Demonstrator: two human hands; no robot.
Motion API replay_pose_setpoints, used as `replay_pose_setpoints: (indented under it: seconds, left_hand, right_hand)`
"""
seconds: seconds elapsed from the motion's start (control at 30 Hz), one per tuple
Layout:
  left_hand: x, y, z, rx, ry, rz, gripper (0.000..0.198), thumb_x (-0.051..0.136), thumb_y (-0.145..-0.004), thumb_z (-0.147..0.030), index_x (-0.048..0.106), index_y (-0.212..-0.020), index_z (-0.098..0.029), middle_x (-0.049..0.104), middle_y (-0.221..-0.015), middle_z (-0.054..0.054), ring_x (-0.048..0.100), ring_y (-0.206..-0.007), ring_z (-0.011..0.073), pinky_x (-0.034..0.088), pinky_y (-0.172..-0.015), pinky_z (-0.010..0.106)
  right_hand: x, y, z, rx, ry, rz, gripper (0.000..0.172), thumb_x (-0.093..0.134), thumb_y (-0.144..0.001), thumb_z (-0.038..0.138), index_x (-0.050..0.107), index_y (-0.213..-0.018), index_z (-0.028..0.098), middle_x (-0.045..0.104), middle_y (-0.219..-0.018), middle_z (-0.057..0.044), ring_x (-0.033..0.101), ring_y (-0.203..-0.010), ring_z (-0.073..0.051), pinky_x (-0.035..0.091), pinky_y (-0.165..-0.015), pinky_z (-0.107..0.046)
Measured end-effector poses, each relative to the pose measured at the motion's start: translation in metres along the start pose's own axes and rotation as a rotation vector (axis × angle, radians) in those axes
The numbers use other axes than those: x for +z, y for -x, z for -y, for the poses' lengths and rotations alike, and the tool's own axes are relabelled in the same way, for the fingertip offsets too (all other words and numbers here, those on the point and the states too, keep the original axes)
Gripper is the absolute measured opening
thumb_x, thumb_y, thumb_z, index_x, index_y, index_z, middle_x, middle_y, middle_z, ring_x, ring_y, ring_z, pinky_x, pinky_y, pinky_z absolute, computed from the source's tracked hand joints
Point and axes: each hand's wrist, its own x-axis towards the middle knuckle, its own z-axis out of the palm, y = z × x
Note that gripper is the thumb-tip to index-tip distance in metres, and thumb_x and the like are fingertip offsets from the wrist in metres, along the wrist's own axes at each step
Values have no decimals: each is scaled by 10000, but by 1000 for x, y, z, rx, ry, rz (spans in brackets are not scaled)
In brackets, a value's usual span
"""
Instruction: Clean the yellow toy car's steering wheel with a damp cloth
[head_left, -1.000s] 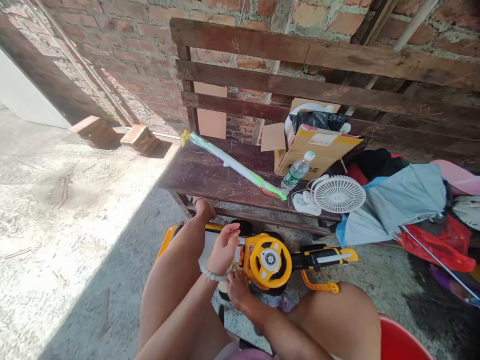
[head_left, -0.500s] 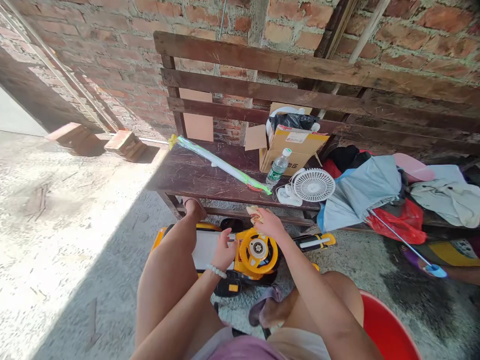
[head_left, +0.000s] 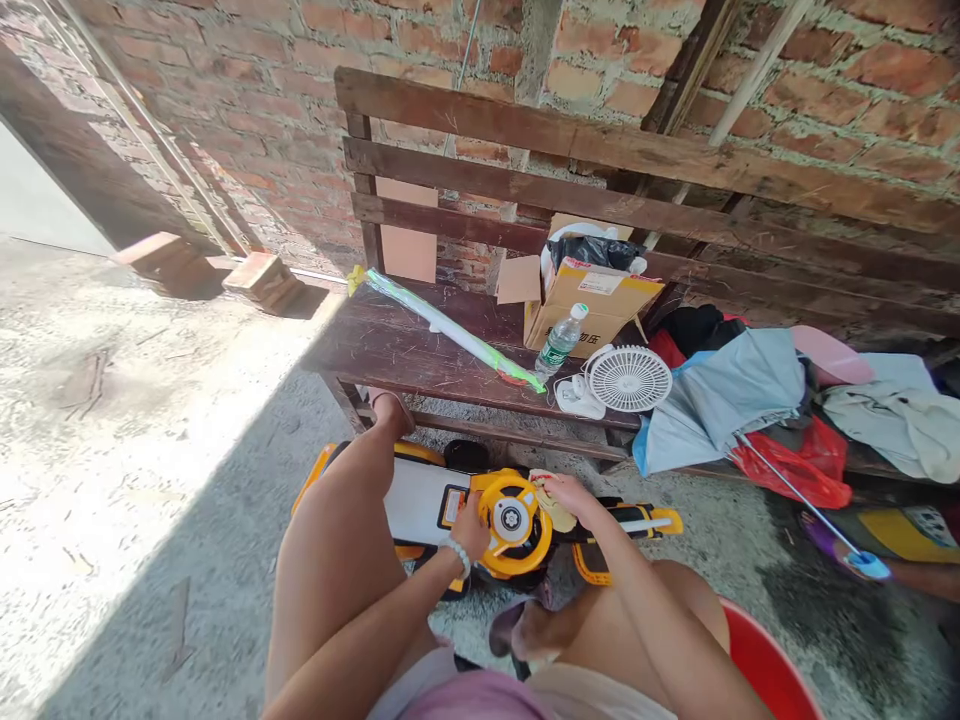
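Rag [head_left: 553, 507] pinched between my right hand's [head_left: 568, 492] fingers; my left hand [head_left: 469, 527] lies open against the yellow ride-on toy car [head_left: 424, 500].

The concrete floor [head_left: 150, 480] runs open to the left of the yellow toy ride-on car [head_left: 427, 500], reachable past the left thigh [head_left: 337, 540]. A narrow strip of floor lies between the right hand [head_left: 562, 495] and the dark wooden bench [head_left: 390, 365], which blocks the far side. On the bench, a plastic water bottle [head_left: 559, 342], a white desk fan [head_left: 628, 378] and a cardboard box [head_left: 592, 310] stand in the way. A blue umbrella [head_left: 720, 400] crowds the right, and a red plastic tub [head_left: 765, 660] hems in the near right.
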Motion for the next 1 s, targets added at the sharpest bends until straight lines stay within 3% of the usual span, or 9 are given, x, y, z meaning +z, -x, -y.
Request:
replay_pose_setpoints:
  seconds: [0.1,0.27,0.4,0.5,0.57,0.63,0.8,0.9,1.0]
  left_hand:
    - [-2,4,4,-20,-24,12,602,854,-746,-319,720,-1327,-236,824,-1198,182,751,-1298,426,520,-1250,549]
    - [-5,7,4,-30,-84,21,641,821,-765,-298,679,-1385,-221,808,-1306,202,725,-1359,432,503,-1277,562]
    - [-5,8,8,0,-202,41,735,749,-842,-284,574,-1543,-148,692,-1543,274,649,-1487,423,449,-1331,560]
    - [-8,9,14,-18,-317,123,825,630,-948,-316,403,-1691,-41,598,-1636,329,645,-1485,431,469,-1311,574]
    - [-12,10,19,4,-357,185,838,552,-993,-308,314,-1740,-11,553,-1686,317,641,-1496,397,470,-1317,531]
    - [-14,10,23,28,-356,185,820,535,-1003,-297,322,-1747,-28,533,-1719,275,599,-1552,348,430,-1355,462]
    - [-11,6,33,50,-339,126,798,569,-988,-291,387,-1710,-3,583,-1659,293,590,-1562,362,433,-1361,463]
    - [-10,1,33,76,-353,102,756,601,-957,-258,454,-1673,-66,650,-1595,246,622,-1527,349,453,-1352,494]
    - [-12,-5,28,93,-413,112,729,607,-939,-216,488,-1654,-139,730,-1486,181,669,-1466,311,493,-1321,490]
  right_hand:
    - [-4,-6,5,20,51,89,197,619,-950,207,815,-945,193,830,-917,-89,758,-821,-234,521,-710,-280]
    - [8,-48,70,-331,362,65,298,703,-921,138,829,-1191,149,826,-1238,-162,750,-1112,-263,517,-898,-293]
    - [64,-78,128,-482,341,356,403,878,-770,132,884,-1162,224,858,-1136,-17,760,-1044,-198,528,-899,-233]
    - [102,-93,144,-465,574,770,508,943,-694,179,897,-1197,240,864,-1066,11,773,-970,-207,565,-871,-252]
    - [110,-103,141,-430,681,926,588,959,-679,206,886,-1262,234,870,-1114,-3,782,-985,-227,580,-860,-263]
    - [102,-114,127,-428,684,935,624,943,-694,201,870,-1313,235,864,-1203,-16,783,-1044,-236,582,-869,-257]
    - [46,-131,68,-467,525,740,566,919,-710,194,880,-1269,268,827,-1350,-9,759,-1184,-239,569,-921,-238]
    - [12,-126,27,-304,491,640,634,936,-642,173,871,-1262,285,861,-1192,18,773,-1101,-235,571,-872,-245]
    - [-12,-109,-7,-120,530,465,473,934,-572,143,896,-1026,270,860,-974,16,785,-953,-249,565,-809,-282]
